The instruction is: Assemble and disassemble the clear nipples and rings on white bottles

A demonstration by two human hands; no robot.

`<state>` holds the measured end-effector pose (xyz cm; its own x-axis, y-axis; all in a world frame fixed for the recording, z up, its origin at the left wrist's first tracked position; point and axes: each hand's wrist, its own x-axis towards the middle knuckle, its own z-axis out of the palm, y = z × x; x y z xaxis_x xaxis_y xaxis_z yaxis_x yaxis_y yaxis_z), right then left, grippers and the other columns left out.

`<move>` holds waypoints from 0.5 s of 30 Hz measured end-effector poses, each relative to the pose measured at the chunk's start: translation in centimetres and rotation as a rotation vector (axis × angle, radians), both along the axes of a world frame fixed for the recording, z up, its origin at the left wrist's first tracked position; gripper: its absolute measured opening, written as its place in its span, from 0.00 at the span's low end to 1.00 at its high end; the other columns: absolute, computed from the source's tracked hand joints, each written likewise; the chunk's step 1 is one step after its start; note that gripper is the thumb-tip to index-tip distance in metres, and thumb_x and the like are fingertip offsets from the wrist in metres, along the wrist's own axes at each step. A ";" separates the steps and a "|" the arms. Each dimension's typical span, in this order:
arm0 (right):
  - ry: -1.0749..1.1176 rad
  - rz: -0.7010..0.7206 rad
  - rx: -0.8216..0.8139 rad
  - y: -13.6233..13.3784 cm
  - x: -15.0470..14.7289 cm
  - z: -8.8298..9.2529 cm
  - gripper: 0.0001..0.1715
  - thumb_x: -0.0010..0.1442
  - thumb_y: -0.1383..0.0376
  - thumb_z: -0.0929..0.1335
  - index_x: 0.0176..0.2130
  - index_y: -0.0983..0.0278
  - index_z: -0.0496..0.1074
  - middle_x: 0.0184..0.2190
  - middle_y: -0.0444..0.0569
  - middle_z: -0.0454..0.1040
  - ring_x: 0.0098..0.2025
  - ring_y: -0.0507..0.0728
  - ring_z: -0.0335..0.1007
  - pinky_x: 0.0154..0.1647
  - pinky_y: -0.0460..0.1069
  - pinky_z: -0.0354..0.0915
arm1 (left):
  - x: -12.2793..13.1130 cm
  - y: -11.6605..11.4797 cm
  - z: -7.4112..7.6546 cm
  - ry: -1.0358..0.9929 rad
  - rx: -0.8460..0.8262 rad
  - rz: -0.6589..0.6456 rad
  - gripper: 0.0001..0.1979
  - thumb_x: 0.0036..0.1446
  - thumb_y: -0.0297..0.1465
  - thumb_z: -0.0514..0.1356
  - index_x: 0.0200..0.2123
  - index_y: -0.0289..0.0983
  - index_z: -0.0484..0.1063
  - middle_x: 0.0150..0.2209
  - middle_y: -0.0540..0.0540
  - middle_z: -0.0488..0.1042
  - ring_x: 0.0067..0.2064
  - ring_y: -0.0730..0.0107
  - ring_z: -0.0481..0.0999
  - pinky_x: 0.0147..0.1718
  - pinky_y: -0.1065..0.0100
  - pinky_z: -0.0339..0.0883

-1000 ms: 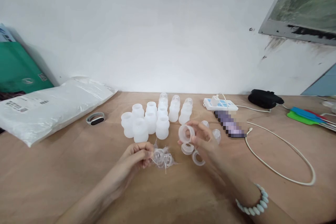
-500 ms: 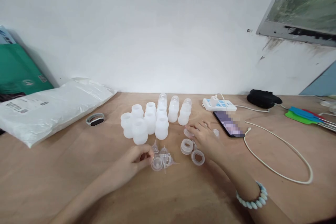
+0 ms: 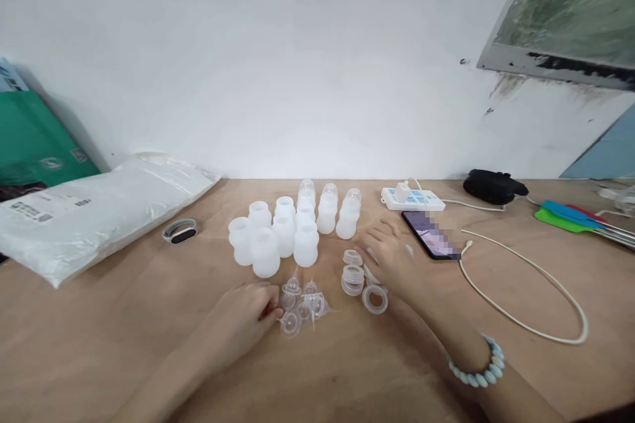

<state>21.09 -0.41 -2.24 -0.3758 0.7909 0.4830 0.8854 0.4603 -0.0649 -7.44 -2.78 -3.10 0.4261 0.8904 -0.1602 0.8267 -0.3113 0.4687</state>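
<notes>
My left hand (image 3: 243,322) rests on the wooden table (image 3: 99,330) with fingers curled, its tips touching a small heap of clear silicone teats (image 3: 300,304). My right hand (image 3: 389,256) lies palm down with fingers spread over the table, just right of several translucent screw rings (image 3: 353,271); one more ring (image 3: 374,299) lies by its wrist side. Nothing shows in either hand's grasp. Behind the rings stand several white bottle bodies (image 3: 278,238), three of them with teats fitted (image 3: 327,206).
A phone (image 3: 430,235) on a white cable (image 3: 536,317) lies right of my right hand, with a power strip (image 3: 413,198) and a black pouch (image 3: 491,186) behind. A white plastic bag (image 3: 94,208), a wristband (image 3: 179,231) and green packaging (image 3: 34,145) are left. Coloured tools (image 3: 575,217) lie far right.
My right hand has set down the ring it held up and now lies flat beside it. My left hand has lowered to the table by the teats.
</notes>
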 end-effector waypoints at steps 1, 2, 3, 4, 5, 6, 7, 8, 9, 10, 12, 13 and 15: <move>0.012 -0.038 0.050 0.3 -0.1 0.4 0.10 0.65 0.70 0.63 0.38 0.64 0.75 0.38 0.52 0.79 0.44 0.62 0.72 0.59 0.61 0.57 | 0.0 -0.1 0.2 0.059 0.021 0.002 0.11 0.52 0.29 0.51 0.20 0.39 0.52 0.23 0.51 0.64 0.27 0.67 0.60 0.27 0.67 0.46; 0.023 -0.081 0.099 0.8 -0.1 0.8 0.11 0.65 0.69 0.62 0.41 0.65 0.74 0.41 0.54 0.78 0.46 0.63 0.71 0.57 0.60 0.59 | 0.1 -0.2 0.4 0.113 0.038 0.001 0.11 0.52 0.28 0.51 0.20 0.39 0.51 0.23 0.51 0.64 0.27 0.67 0.60 0.27 0.66 0.46; 0.032 -0.125 0.143 1.4 -0.2 1.2 0.14 0.65 0.69 0.62 0.46 0.66 0.73 0.45 0.57 0.77 0.48 0.65 0.70 0.56 0.60 0.60 | 0.2 -0.3 0.6 0.145 0.049 0.001 0.11 0.51 0.27 0.50 0.20 0.39 0.50 0.23 0.51 0.64 0.27 0.67 0.61 0.27 0.66 0.46; 0.036 -0.161 0.176 2.1 -0.3 1.5 0.18 0.65 0.69 0.62 0.53 0.68 0.70 0.51 0.59 0.74 0.52 0.66 0.68 0.56 0.60 0.61 | 0.4 -0.4 0.8 0.156 0.055 0.002 0.11 0.50 0.26 0.50 0.20 0.39 0.49 0.22 0.51 0.63 0.27 0.67 0.61 0.27 0.66 0.47; 0.035 -0.184 0.198 2.9 -0.3 1.7 0.23 0.65 0.68 0.62 0.59 0.69 0.65 0.56 0.60 0.70 0.56 0.67 0.65 0.56 0.61 0.60 | 0.6 -0.5 0.9 0.160 0.058 0.000 0.11 0.50 0.26 0.50 0.19 0.39 0.49 0.22 0.51 0.63 0.27 0.67 0.61 0.27 0.66 0.47; 0.030 -0.190 0.204 3.8 -0.4 1.8 0.28 0.65 0.68 0.62 0.63 0.68 0.60 0.61 0.60 0.66 0.59 0.68 0.62 0.57 0.62 0.59 | 0.7 -0.5 1.1 0.160 0.065 0.001 0.11 0.50 0.25 0.50 0.19 0.39 0.49 0.22 0.51 0.62 0.27 0.67 0.61 0.27 0.66 0.47; 0.032 -0.182 0.194 4.6 -0.5 1.8 0.31 0.64 0.67 0.62 0.65 0.67 0.57 0.64 0.60 0.62 0.61 0.68 0.60 0.58 0.62 0.59 | 0.9 -0.5 1.1 0.156 0.079 0.005 0.11 0.50 0.25 0.50 0.20 0.39 0.49 0.21 0.51 0.62 0.27 0.67 0.61 0.27 0.66 0.47; 0.049 -0.171 0.176 5.3 -0.5 1.7 0.32 0.64 0.67 0.62 0.66 0.66 0.56 0.65 0.59 0.62 0.61 0.68 0.60 0.58 0.62 0.59 | 1.0 -0.5 1.1 0.150 0.097 0.012 0.11 0.50 0.25 0.49 0.20 0.39 0.49 0.21 0.51 0.62 0.26 0.67 0.61 0.27 0.66 0.47; 0.077 -0.162 0.156 5.9 -0.6 1.6 0.31 0.64 0.66 0.62 0.65 0.65 0.58 0.63 0.58 0.64 0.60 0.68 0.62 0.57 0.62 0.60 | 1.0 -0.4 1.1 0.138 0.127 0.028 0.11 0.51 0.25 0.49 0.20 0.39 0.49 0.21 0.52 0.62 0.26 0.67 0.61 0.27 0.66 0.46; 0.112 -0.160 0.141 6.3 -0.6 1.4 0.29 0.64 0.66 0.63 0.63 0.65 0.60 0.60 0.58 0.68 0.57 0.68 0.65 0.56 0.62 0.60 | 1.1 -0.4 1.1 0.121 0.164 0.045 0.11 0.51 0.25 0.49 0.20 0.40 0.50 0.21 0.52 0.62 0.25 0.68 0.61 0.27 0.66 0.46; 0.178 -0.177 0.138 6.5 -0.6 1.2 0.23 0.64 0.66 0.63 0.58 0.66 0.66 0.53 0.59 0.74 0.51 0.67 0.70 0.53 0.61 0.62 | 1.0 -0.4 1.0 0.057 0.262 0.077 0.11 0.54 0.26 0.49 0.21 0.40 0.50 0.21 0.52 0.62 0.25 0.67 0.61 0.27 0.66 0.48; 0.198 -0.194 0.149 6.2 -0.5 1.2 0.21 0.64 0.67 0.63 0.56 0.67 0.68 0.50 0.59 0.76 0.49 0.67 0.71 0.53 0.62 0.62 | 1.0 -0.4 1.0 0.010 0.321 0.086 0.12 0.56 0.27 0.49 0.22 0.40 0.50 0.21 0.52 0.63 0.25 0.67 0.62 0.27 0.66 0.49; 0.254 -0.214 0.197 5.3 -0.2 1.5 0.17 0.64 0.65 0.63 0.51 0.66 0.69 0.46 0.58 0.77 0.48 0.66 0.72 0.52 0.62 0.61 | 0.9 -0.7 1.1 -0.106 0.451 0.086 0.13 0.61 0.29 0.48 0.23 0.41 0.52 0.23 0.51 0.64 0.27 0.66 0.64 0.29 0.66 0.53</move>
